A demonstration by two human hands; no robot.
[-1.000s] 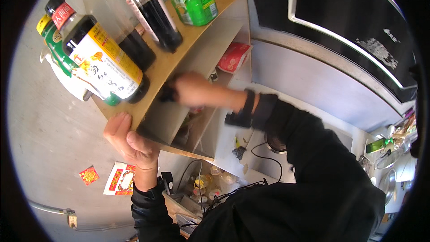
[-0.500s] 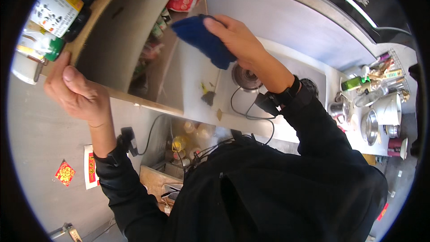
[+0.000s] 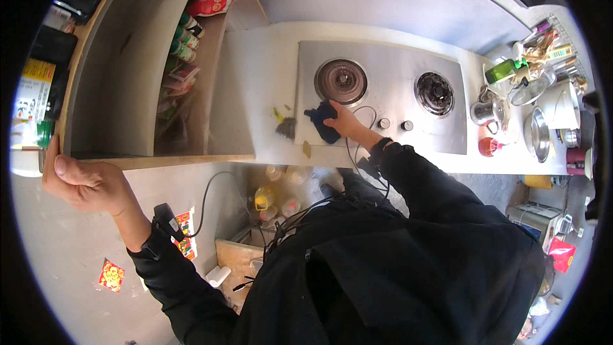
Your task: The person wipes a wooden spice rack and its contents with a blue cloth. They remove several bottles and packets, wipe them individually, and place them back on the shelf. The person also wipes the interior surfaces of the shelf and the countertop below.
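Cloth [image 3: 324, 124], dk blue, bunched in R hand [image 3: 345, 122], is now down at left end of hob [image 3: 396, 67], mid-frame, vs raised by shelf [image 3: 121, 76] a sec ago, so I'm working hob-side, tho can't tell if L hand [image 3: 92, 186], far L of frame, grips shelf edge.

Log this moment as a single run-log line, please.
left hand: at corner of shelf unit | right hand: holding dark-blue cloth | cloth: at steel cooktop, near left burner

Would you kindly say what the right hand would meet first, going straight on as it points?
Probably the dark scraps on the counter, ahead of its blue cloth, though depth is unclear.
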